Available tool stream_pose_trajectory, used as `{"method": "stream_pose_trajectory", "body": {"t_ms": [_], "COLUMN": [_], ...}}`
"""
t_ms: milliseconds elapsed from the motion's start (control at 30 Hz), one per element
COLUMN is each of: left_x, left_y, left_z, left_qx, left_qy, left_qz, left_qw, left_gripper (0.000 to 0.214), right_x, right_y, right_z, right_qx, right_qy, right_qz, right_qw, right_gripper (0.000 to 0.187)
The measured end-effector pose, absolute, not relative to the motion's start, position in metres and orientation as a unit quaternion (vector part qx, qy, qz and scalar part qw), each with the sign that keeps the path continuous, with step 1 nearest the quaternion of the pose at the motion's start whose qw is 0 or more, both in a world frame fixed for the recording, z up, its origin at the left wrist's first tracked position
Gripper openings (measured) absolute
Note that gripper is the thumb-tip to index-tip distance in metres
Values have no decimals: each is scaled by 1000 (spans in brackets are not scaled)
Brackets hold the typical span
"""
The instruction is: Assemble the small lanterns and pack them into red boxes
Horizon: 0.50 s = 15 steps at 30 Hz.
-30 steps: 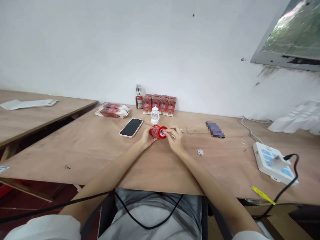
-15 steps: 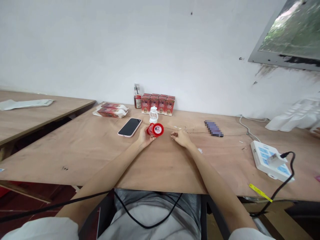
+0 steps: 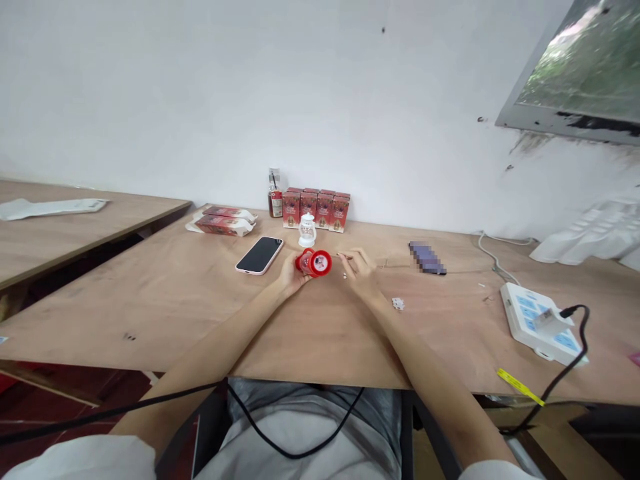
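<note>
My left hand [image 3: 291, 277] is wrapped round a small red lantern [image 3: 304, 261]. The lantern lies tipped over in the grip, its round red base with a whitish centre turned toward me and to the right. Close to that base, on its right, my right hand [image 3: 361, 272] has its thumb and a finger brought together at the tips; whatever they pinch is too small to make out. Below these fingertips a tiny whitish bit [image 3: 345, 275] lies on the table. A white lantern [image 3: 307, 231] stands upright just behind the red one.
Red boxes [image 3: 324, 212] stand in rows by the wall, beside a bottle [image 3: 275, 200]. Flattened red cartons [image 3: 223, 221] and a phone [image 3: 260, 255] lie leftward. To the right are a small white piece [image 3: 398, 303], a purple pixelated object [image 3: 427, 258] and a power strip [image 3: 543, 323].
My right hand has lifted slightly and its fingers have stretched toward the lantern's base. The red lantern has shifted a little right, its base turning. Small white pieces near my right hand now show more.
</note>
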<state>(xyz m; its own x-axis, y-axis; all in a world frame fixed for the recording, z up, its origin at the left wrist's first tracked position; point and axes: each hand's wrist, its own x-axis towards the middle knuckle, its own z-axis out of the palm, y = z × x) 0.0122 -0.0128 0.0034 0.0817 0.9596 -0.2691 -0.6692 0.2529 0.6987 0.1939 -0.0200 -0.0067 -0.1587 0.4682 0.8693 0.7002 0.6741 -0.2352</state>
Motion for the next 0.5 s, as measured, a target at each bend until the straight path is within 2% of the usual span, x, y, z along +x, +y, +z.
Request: {"method": "stream_pose_trajectory", "body": {"t_ms": [100,333,500], "left_x": [12,12,12], "left_y": [-11,-6,-7], "left_z": [1,-5,-6], "left_qx": [223,248,246], "left_qy": [360,362,362], "left_qz": [568,560,561], "left_qw": [705,702,703], "left_gripper": [14,15,15], "right_x": [183,174,173], "right_y": [-29,-33,-35], "right_z": [-2,-4,-2], "right_qx": [-331,-320,-338], "right_qy": [-745,-788,-781], "right_qz": [-88,-86,-85], "right_qw": [573,520,518], "right_gripper": [26,28,24]}}
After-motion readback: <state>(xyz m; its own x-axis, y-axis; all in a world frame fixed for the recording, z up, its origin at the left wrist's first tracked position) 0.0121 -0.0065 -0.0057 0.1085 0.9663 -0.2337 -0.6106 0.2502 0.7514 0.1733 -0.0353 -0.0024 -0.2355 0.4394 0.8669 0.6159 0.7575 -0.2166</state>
